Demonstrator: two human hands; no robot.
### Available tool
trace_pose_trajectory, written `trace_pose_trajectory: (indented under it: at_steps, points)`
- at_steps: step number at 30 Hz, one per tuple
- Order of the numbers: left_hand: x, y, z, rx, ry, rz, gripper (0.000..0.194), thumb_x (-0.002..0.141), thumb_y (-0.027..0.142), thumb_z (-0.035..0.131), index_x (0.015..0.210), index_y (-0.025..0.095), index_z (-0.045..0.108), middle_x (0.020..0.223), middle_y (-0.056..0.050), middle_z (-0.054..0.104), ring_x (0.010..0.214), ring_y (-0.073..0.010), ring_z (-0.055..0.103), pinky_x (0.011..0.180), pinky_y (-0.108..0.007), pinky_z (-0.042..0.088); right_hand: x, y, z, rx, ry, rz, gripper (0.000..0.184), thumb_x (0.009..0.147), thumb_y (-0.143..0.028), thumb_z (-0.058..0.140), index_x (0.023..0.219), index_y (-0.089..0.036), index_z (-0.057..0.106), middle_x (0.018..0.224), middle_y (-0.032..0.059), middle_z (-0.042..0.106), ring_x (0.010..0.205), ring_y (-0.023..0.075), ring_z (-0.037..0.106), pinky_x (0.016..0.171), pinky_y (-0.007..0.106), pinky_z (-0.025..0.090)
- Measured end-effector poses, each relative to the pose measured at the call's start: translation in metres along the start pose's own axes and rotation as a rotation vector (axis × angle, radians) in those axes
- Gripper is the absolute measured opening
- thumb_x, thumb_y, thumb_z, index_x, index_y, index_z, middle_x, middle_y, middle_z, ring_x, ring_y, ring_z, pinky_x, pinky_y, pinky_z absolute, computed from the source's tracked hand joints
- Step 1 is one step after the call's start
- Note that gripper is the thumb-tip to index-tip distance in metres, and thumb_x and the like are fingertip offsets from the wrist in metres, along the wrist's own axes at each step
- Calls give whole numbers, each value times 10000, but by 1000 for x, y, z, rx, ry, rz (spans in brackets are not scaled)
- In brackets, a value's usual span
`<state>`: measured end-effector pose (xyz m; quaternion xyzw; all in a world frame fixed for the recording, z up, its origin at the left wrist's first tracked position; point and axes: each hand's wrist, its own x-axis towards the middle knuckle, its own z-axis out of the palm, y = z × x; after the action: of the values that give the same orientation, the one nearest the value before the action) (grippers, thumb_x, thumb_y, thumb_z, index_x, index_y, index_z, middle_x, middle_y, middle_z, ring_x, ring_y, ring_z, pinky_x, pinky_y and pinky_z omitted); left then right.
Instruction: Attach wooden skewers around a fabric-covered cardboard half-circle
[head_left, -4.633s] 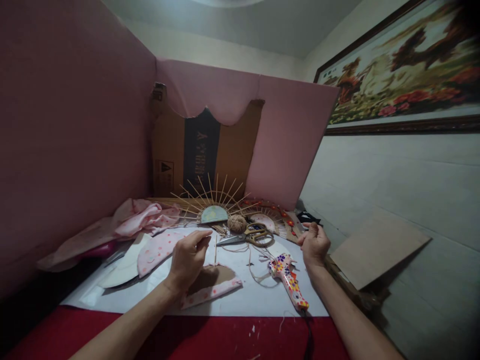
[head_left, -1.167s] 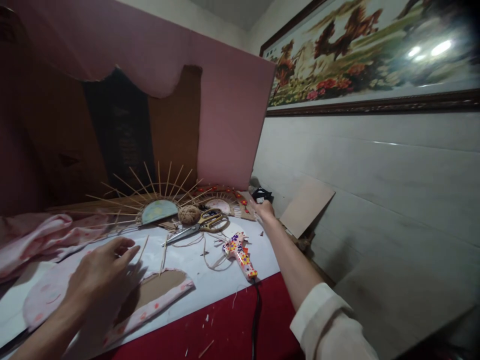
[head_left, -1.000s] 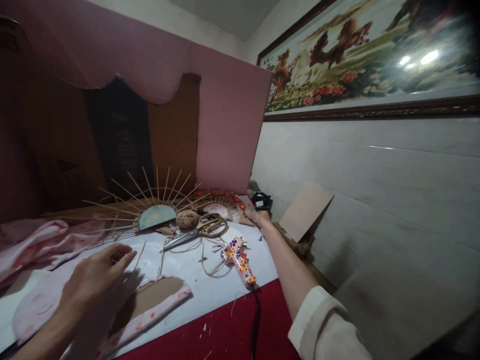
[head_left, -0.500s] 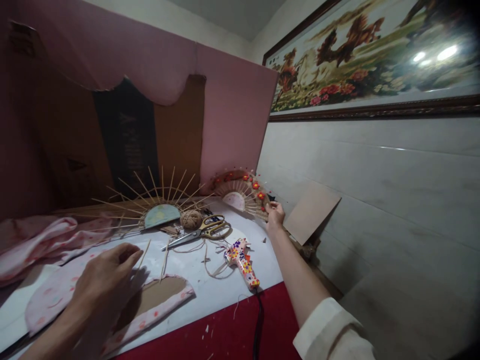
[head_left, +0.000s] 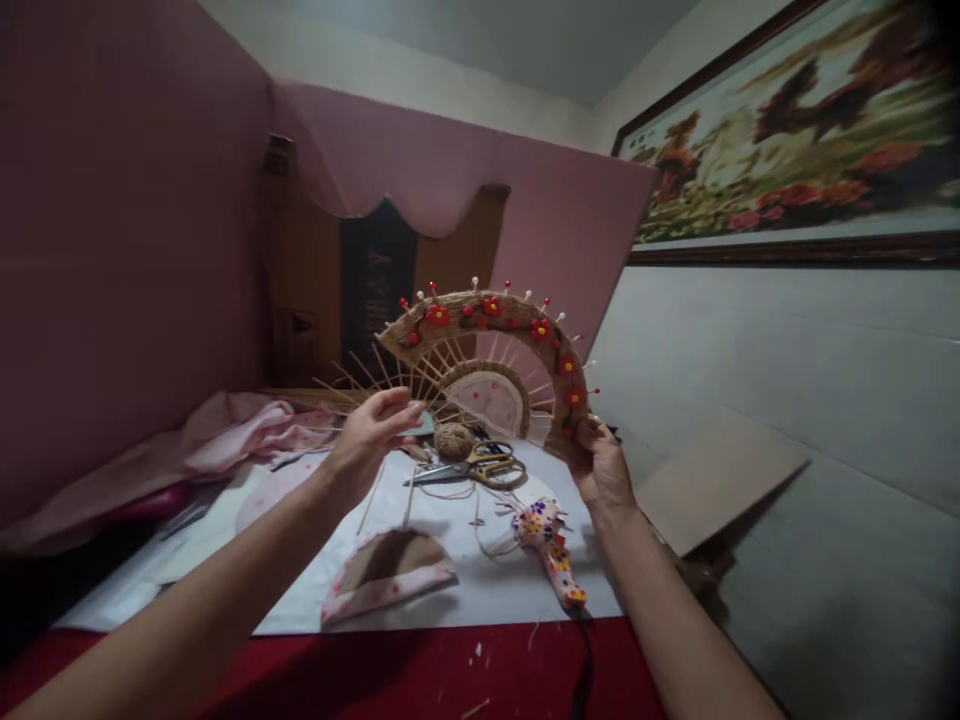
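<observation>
fan (head_left: 486, 394) of pale sticks, raised above the white sheet (head_left: 480, 605), curves as a broad twine-brown arc with red flowers and red and white pinheads, around a spotted half-round with a braided border. the right hand (head_left: 602, 462) pinches the arc's lower right end; the left hand (head_left: 381, 425), fingers loosely apart, is near its left sticks, contact unclear. open air lies between the forearms; a flat pink panel (head_left: 555, 240) stands behind.
</observation>
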<state>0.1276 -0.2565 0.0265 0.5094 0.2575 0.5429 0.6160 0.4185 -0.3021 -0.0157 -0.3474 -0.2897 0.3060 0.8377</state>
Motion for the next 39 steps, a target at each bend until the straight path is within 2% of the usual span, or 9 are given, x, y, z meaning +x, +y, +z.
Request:
trace_pose_trajectory:
  at_steps: [2,8,14,18,21,24,28,32,39]
  points:
    - [3,5,3,-130,-44,28,332,646,265,740,948,172,636,898,-49,682,805,-164,622,680,-275,448,-12,6,10,19,-55,70,228,532,-168,709,721,-184,583,652,-39,613,567,110,558,558,248,466]
    - [-5,-5,-18,-287,77,53,79,661,167,688,736,143,681,778,-28,694,713,-138,610,650,-262,465,-33,18,22,2,-116,162,229,560,-180,727,748,-197,597,675,-43,623,568,106,559,538,232,462]
    - [-15,-12,-29,-362,94,38,123,664,124,682,781,159,695,813,6,695,785,-107,601,673,-196,446,-45,25,29,-87,-183,182,236,573,-216,732,751,-202,578,693,-33,627,604,131,579,569,260,479]
    - [-16,-10,-30,-343,106,64,90,653,124,672,730,170,677,761,9,700,781,-127,614,742,-225,440,-50,28,32,-106,-197,191,245,572,-230,734,754,-203,573,697,-29,634,610,140,587,572,267,480]
    - [-18,-9,-29,-360,34,71,114,682,127,611,765,185,663,885,-9,711,885,-160,613,836,-273,427,-53,31,34,-115,-210,207,245,570,-230,735,754,-199,575,704,-25,643,609,147,591,580,280,483]
    - [-20,-8,-29,-404,-42,34,178,710,129,567,853,175,661,927,-31,701,854,-173,622,804,-305,457,-57,33,36,-90,-208,269,261,566,-243,747,750,-194,569,681,-29,640,594,143,586,578,277,482]
    - [-21,-7,-28,-440,-1,5,186,701,114,575,854,156,672,838,-23,702,767,-162,633,739,-287,495,-61,36,38,-53,-196,322,287,559,-253,761,751,-190,558,673,-36,636,578,129,574,551,250,470]
    - [-24,-2,-25,-478,26,-53,271,693,143,570,943,170,671,882,-21,710,762,-160,643,716,-274,513,-62,36,40,-47,-198,325,301,557,-248,763,769,-193,557,690,-38,640,602,135,588,576,263,487]
    - [-29,-1,-24,-516,-140,-108,435,732,220,519,1158,181,597,980,-61,705,893,-235,639,818,-364,501,-68,35,46,21,-176,417,307,548,-220,765,775,-191,561,711,-18,643,627,155,605,599,295,499]
